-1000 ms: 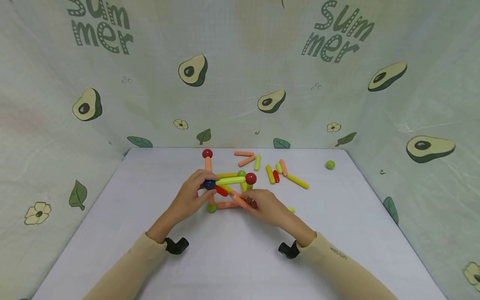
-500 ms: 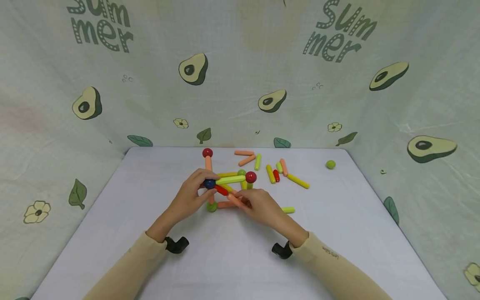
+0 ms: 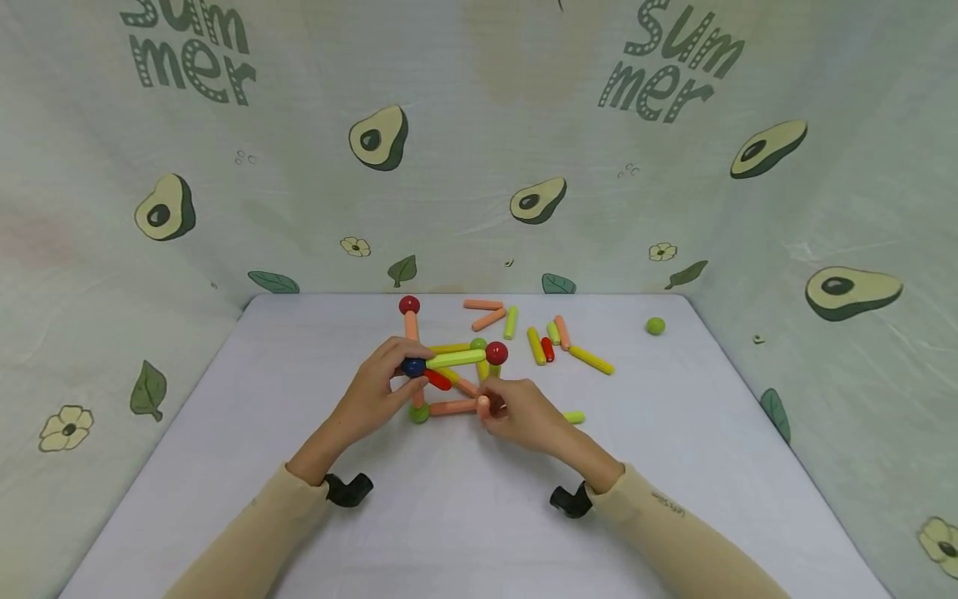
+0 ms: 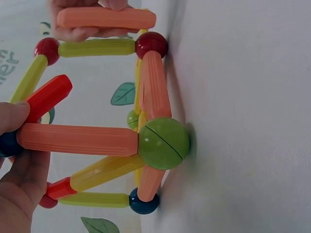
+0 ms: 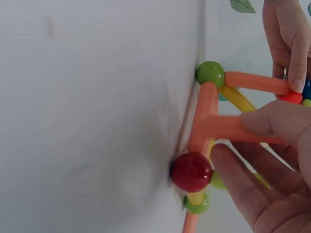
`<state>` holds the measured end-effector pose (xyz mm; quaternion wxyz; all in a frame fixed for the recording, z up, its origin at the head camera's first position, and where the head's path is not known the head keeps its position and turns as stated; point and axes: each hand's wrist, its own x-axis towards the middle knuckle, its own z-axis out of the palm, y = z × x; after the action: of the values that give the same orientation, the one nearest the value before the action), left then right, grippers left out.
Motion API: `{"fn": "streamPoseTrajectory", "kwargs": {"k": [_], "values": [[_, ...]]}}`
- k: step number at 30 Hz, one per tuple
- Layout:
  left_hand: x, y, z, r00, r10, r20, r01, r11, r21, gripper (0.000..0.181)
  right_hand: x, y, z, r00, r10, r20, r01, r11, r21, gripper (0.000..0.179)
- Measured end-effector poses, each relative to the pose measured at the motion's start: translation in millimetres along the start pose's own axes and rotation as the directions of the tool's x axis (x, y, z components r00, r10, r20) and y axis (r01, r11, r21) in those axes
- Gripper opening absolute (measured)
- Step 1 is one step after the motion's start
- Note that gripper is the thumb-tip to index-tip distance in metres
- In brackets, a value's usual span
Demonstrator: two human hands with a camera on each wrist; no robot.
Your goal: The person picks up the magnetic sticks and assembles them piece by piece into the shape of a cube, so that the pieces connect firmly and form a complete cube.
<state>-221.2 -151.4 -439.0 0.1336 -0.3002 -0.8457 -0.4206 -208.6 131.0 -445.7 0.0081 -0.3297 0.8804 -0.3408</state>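
A frame of magnetic rods and balls stands on the table, with a green ball (image 4: 164, 143) at its near corner. My left hand (image 3: 374, 383) grips its upper corner at a dark blue ball (image 3: 413, 367). From that ball a lime rod (image 3: 456, 358) runs to a red ball (image 3: 496, 353), and a short red rod (image 4: 50, 98) sticks out by my left thumb. My right hand (image 3: 527, 413) pinches a loose orange rod (image 5: 223, 127) between thumb and fingers. This rod is close to the frame's lower right corner, where a red ball (image 5: 192, 172) sits.
Behind the frame lie loose orange rods (image 3: 482, 304), a lime rod (image 3: 511, 323), yellow rods (image 3: 591, 360) and a short red rod (image 3: 548, 349). A lone green ball (image 3: 655, 325) is at the back right. Another lime rod (image 3: 574, 417) lies beyond my right wrist.
The orange rod in my right hand has turned from slanting left to pointing end-on toward the head camera. My left hand keeps its grip on the blue ball.
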Motion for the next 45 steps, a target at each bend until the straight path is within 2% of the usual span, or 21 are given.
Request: {"fn": "streamPoseTrajectory", "kwargs": {"k": [5, 10, 14, 17, 20, 23, 26, 29, 34, 38, 45], "values": [[0.3, -0.8, -0.8, 1.0, 0.013, 0.003, -0.013, 1.0, 0.004, 0.045, -5.2, 6.7, -1.9, 0.998, 0.047, 0.048, -0.046, 0.999, -0.023, 0.02], [0.0, -0.8, -1.3, 1.0, 0.012, 0.002, -0.012, 1.0, 0.012, 0.045, -8.0, 9.3, -7.9, 0.989, 0.1, 0.105, -0.082, 0.983, -0.162, 0.02], [-1.5, -0.5, -1.8, 1.0, 0.009, -0.001, -0.009, 1.0, 0.013, 0.045, -8.6, 9.1, -6.0, 0.975, 0.124, 0.185, -0.065, 0.953, -0.295, 0.014], [-2.1, -0.8, -1.7, 1.0, 0.014, -0.002, -0.014, 1.0, 0.009, 0.046, -10.3, 8.6, -1.8, 0.975, 0.102, 0.197, -0.033, 0.945, -0.326, 0.013], [-1.9, -1.7, -1.4, 1.0, 0.024, 0.002, -0.024, 1.0, 0.005, 0.045, -10.5, 7.6, 1.5, 0.99, 0.049, 0.135, -0.006, 0.953, -0.301, 0.011], [-1.6, -2.7, -1.2, 1.0, 0.027, 0.007, -0.027, 1.0, 0.007, 0.045, -6.3, 5.6, 5.8, 1.0, -0.021, -0.001, 0.019, 0.961, -0.277, 0.013], [-1.5, -3.8, -0.7, 1.0, 0.031, 0.006, -0.031, 1.0, 0.006, 0.047, -0.3, 1.9, 11.7, 0.987, -0.069, -0.146, 0.025, 0.958, -0.286, 0.023], [-1.6, -4.5, -0.1, 0.999, 0.036, 0.002, -0.036, 0.999, 0.002, 0.047, 3.2, -2.3, 17.1, 0.974, -0.068, -0.218, -0.003, 0.952, -0.306, 0.026], [-1.4, -4.0, 0.3, 0.999, 0.041, 0.004, -0.041, 0.999, 0.003, 0.046, 4.9, -7.4, 20.2, 0.968, -0.038, -0.246, -0.045, 0.945, -0.323, 0.014], [-1.3, -2.9, -0.1, 0.999, 0.036, 0.007, -0.036, 0.999, 0.005, 0.046, 5.8, -9.0, 19.8, 0.967, -0.023, -0.253, -0.065, 0.941, -0.333, 0.015], [-2.6, -3.4, -2.1, 0.999, 0.038, 0.013, -0.039, 0.999, 0.031, 0.046, 12.2, -12.3, 19.6, 0.968, -0.059, -0.245, -0.048, 0.912, -0.408, 0.014]]}}
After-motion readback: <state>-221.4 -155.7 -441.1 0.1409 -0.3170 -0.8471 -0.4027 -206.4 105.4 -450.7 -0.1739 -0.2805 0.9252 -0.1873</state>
